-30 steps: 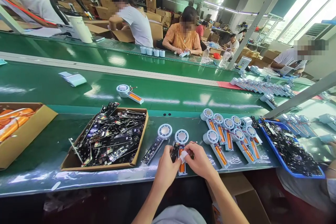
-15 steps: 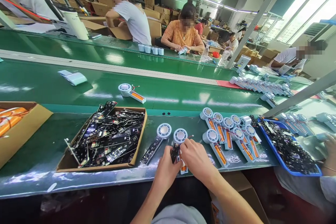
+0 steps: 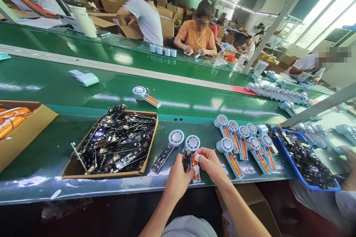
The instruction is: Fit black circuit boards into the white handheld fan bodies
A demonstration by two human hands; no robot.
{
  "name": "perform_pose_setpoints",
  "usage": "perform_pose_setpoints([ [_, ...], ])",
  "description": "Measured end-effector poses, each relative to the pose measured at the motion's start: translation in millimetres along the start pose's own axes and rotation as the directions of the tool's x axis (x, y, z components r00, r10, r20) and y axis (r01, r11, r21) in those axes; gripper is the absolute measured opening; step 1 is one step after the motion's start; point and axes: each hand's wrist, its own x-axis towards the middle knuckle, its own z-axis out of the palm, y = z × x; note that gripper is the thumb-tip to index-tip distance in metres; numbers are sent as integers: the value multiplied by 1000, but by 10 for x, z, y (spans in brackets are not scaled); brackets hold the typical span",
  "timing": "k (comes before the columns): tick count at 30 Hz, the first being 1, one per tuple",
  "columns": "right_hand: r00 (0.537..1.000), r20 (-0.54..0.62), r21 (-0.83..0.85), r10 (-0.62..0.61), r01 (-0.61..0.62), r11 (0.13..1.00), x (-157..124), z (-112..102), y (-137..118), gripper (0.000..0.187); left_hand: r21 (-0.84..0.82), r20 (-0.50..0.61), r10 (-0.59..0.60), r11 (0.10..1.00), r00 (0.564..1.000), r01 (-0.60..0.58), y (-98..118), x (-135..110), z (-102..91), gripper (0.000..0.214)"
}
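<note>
My left hand (image 3: 178, 179) pinches a narrow black circuit board (image 3: 186, 160) between thumb and fingers. The board is at the left side of a light-blue handheld fan (image 3: 192, 143), which lies on the bench with an orange battery (image 3: 195, 166) showing in its handle. At the handle's upper right, my right hand (image 3: 211, 163) is closed, thumb and index finger together by the board's top. Whatever these fingertips hold is too small to make out. Left of my hands lies another fan (image 3: 176, 138), its handle covered by a black board (image 3: 162, 158).
A cardboard box of circuit boards (image 3: 155, 133) stands left, near a carton with orange batteries (image 3: 13, 120). Several open fans (image 3: 226, 145) lie right, before a blue tray (image 3: 306, 181) of boards. One fan (image 3: 139, 92) lies on the green belt. Co-workers sit across.
My right hand has shifted slightly right, and its fingers have drawn back from the board, uncovering more of the orange battery. My left hand keeps its grip. The view has shifted slightly.
</note>
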Motion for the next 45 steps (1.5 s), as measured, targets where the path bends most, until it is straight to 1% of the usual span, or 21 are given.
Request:
perform_pose_setpoints([
  [1, 1000, 7, -44, -8, 8, 999, -18, -12, -27, 10, -3, 1, 0, 1000, 1000, 0, 0, -2, 1, 23],
  [3, 998, 19, -259, -67, 69, 963, -66, -40, -92, 6, -10, 6, 5, 1000, 1000, -5, -2, -6, 3, 21],
  [5, 986, 61, -530, -155, 164, 832, -113, -62, -161, 9, -14, 8, 13, 1000, 1000, -13, -7, -9, 6, 18],
  [7, 975, 106, -682, -194, 214, 700, -144, -72, -224, 12, -14, 4, 20, 1000, 1000, -20, -13, -10, 8, 17],
  [12, 986, 105, -811, -133, 162, 562, -165, -38, -332, 16, -25, -5, 40, 999, 999, -40, -30, -6, 12, 17],
  [15, 987, 128, -906, -102, 158, 393, -181, 17, -378, 16, -25, -9, 55, 998, 998, -56, -43, -3, 18, 16],
  [17, 981, 178, -944, -73, 191, 268, -187, 63, -404, 14, -23, -15, 62, 998, 998, -62, -57, 1, 25, 18],
  [18, 977, 205, -951, -65, 214, 224, -183, 84, -414, 15, -23, -15, 64, 998, 998, -64, -64, 3, 29, 19],
  [19, 972, 225, -949, -66, 234, 211, -174, 101, -423, 17, -25, -12, 65, 998, 998, -65, -70, 6, 32, 19],
  [22, 967, 231, -921, -107, 253, 297, -122, 103, -430, 19, -27, -2, 61, 998, 998, -61, -82, 11, 38, 18],
  [25, 966, 213, -888, -145, 253, 383, -65, 30, -377, 16, -33, -13, 48, 998, 999, -49, -77, 7, 39, 15],
  [26, 966, 205, -865, -157, 254, 433, -51, 0, -342, 17, -37, -18, 49, 998, 999, -50, -74, 2, 39, 15],
  [28, 970, 160, -736, -182, 240, 634, -35, -55, -247, 17, -44, -31, 57, 997, 998, -58, -70, -12, 40, 13],
  [30, 977, 104, -491, -184, 211, 845, -30, -88, -141, 16, -58, -48, 84, 995, 995, -87, -73, -24, 38, 13],
  [31, 980, 85, -369, -178, 197, 908, -30, -97, -93, 15, -69, -64, 104, 992, 993, -109, -77, -26, 34, 16],
  [32, 982, 77, -283, -174, 189, 940, -30, -100, -52, 15, -82, -85, 127, 988, 988, -134, -83, -23, 28, 21],
  [34, 982, 72, -198, -174, 185, 963, -32, -99, 2, 15, -102, -123, 162, 979, 979, -175, -91, -4, 3, 30],
  [36, 982, 66, -201, -178, 188, 961, -34, -96, 22, 14, -110, -126, 167, 977, 978, -181, -88, 28, -36, 34],
  [39, 982, 61, -241, -180, 190, 952, -33, -96, 21, 11, -135, -45, 149, 979, 988, -153, -52, 70, -106, 34],
  [42, 984, 67, -213, -167, 178, 961, -21, -104, 29, 11, -212, 52, 136, 970, 989, -122, 12, 79, -141, 31],
  [45, 983, 85, -142, -160, 171, 975, -3, -122, 52, 12, -298, 52, 100, 951, 994, -80, 51, 87, -122, 26],
])
